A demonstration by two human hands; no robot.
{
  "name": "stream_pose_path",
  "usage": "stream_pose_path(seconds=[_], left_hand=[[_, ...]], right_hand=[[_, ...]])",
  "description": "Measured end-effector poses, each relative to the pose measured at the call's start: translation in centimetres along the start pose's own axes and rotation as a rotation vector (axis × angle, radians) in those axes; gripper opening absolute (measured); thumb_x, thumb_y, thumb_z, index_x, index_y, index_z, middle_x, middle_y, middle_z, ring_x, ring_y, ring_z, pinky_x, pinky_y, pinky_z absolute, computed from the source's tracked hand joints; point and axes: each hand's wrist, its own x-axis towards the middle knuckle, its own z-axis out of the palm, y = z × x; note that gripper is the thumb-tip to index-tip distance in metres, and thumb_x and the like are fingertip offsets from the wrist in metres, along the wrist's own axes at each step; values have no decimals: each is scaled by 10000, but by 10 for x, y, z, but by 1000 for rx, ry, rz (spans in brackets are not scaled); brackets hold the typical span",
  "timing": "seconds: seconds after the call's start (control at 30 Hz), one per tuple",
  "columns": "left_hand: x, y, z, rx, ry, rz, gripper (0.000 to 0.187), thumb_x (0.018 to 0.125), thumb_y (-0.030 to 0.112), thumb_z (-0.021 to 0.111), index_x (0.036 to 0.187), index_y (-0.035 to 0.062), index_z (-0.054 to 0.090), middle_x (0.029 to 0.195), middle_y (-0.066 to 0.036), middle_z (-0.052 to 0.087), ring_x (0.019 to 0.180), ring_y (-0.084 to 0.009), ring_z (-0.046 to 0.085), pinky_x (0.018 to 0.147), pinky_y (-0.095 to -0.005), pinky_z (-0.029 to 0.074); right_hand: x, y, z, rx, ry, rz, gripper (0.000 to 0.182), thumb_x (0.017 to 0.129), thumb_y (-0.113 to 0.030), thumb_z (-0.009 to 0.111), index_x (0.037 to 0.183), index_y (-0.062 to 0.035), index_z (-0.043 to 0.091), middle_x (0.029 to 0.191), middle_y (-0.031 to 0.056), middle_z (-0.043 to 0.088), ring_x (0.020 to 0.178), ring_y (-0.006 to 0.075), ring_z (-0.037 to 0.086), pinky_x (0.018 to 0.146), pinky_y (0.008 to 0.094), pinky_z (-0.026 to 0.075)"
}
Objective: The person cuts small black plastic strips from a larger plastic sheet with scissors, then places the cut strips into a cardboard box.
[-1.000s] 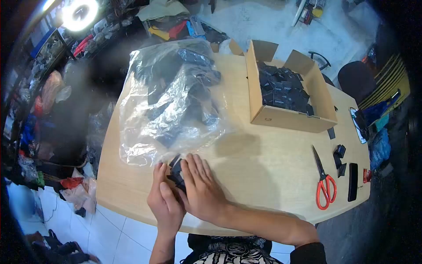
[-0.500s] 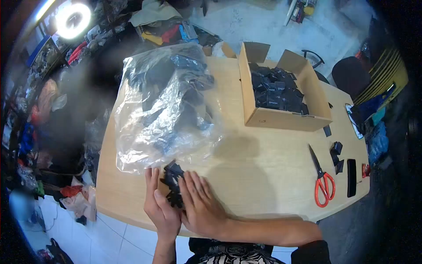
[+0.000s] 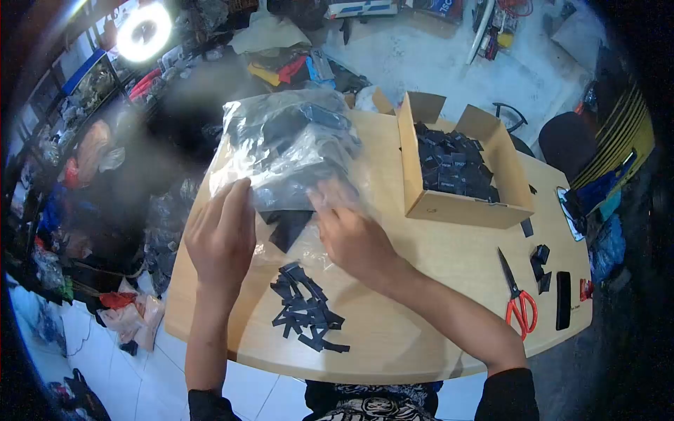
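Note:
A clear plastic bag (image 3: 242, 151) with dark pieces inside lies on the table, its mouth towards me. My left hand (image 3: 221, 242) has its fingers closed on the bag's left edge near the mouth. At the right edge, my right hand (image 3: 351, 231) grips the film, its fingertips slightly blurred. Between my hands, a black fabric piece (image 3: 289, 230) shows at the bag's mouth. Just below lies a loose pile of small black strips (image 3: 305, 309), which neither hand touches.
An open cardboard box (image 3: 467, 212) full of black labelled pieces stands at the right. Scissors with red handles (image 3: 523, 312), black scraps (image 3: 540, 266) and a black bar (image 3: 563, 300) lie along the table's right side. Cluttered heaps (image 3: 77, 182) fill the floor at the left.
Both hands have left the black strips, which now lie spread on the table, and moved up and apart to the bag. The bag's near end is lifted and drawn back.

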Motion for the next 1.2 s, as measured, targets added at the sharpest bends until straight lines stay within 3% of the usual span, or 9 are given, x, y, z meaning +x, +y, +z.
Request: stream_pose_path(seconds=[0.2, 0.27, 0.5, 0.57, 0.6, 0.77, 0.9, 1.0, 1.2], left_hand=[[34, 11, 0, -44, 95, -69, 158, 807, 21, 649, 965, 30, 656, 869, -123, 671, 754, -208, 675, 665, -287, 516], [40, 12, 1, -49, 94, -84, 153, 812, 24, 644, 965, 31, 656, 867, -122, 670, 746, -204, 674, 659, -284, 515], [77, 11, 2, -213, 16, -154, 107, 781, 52, 635, 888, 43, 639, 753, -121, 631, 648, -273, 622, 585, -333, 477], [91, 12, 0, -306, -8, -64, 88, 779, 51, 629, 861, 24, 644, 723, -135, 626, 628, -281, 620, 583, -335, 472], [97, 14, -1, -348, 4, -65, 95, 777, 54, 627, 860, 12, 644, 717, -146, 625, 608, -279, 617, 580, -329, 468], [110, 24, -8, -301, -28, -97, 143, 830, 119, 618, 896, 0, 661, 777, -148, 666, 693, -218, 671, 645, -292, 494], [113, 20, -6, -316, 21, -83, 149, 836, 112, 616, 918, -4, 661, 756, -133, 664, 669, -153, 656, 632, -267, 491], [111, 11, -7, -329, 91, -92, 162, 846, 107, 611, 942, -15, 659, 754, -109, 670, 676, -107, 637, 642, -244, 492], [112, -3, -21, -387, 37, -114, 182, 861, 112, 607, 976, -17, 664, 818, -62, 670, 718, -77, 603, 672, -226, 487]], right_hand=[[37, 12, 17, -261, 37, -43, 485, 819, -73, 545, 1272, 55, 427, 1292, 246, 437, 1259, 387, 368, 954, 416, 429], [46, 11, 15, -293, -357, 127, 503, 835, -78, 497, 1327, -25, 408, 1278, 240, 461, 1234, 394, 398, 980, 399, 394], [59, 27, -9, -28, -361, 212, 419, 794, 34, 489, 1212, 26, 470, 1143, 258, 522, 1051, 346, 560, 892, 369, 458], [54, 46, 10, -20, -236, 76, 533, 751, 20, 517, 1280, -12, 457, 1118, 242, 527, 1075, 366, 511, 922, 429, 409], [58, 34, -4, -36, -370, 130, 665, 742, 0, 589, 1365, -51, 361, 1326, 261, 386, 1257, 401, 360, 1004, 458, 360], [64, 8, -10, -110, -573, 126, 920, 715, -93, 701, 1457, -225, 172, 1509, 193, 106, 1389, 407, 80, 1038, 626, 245], [64, 17, 15, -156, -505, 98, 848, 740, -81, 674, 1437, -267, 229, 1459, 220, 222, 1354, 416, 207, 1002, 559, 350], [66, 25, 19, -31, -413, 89, 524, 735, 26, 550, 1252, -34, 489, 1147, 228, 518, 1105, 381, 508, 847, 409, 482], [68, 65, 33, 169, -223, 276, 407, 753, 26, 497, 1144, -60, 576, 1009, 201, 594, 975, 392, 566, 793, 457, 458]])
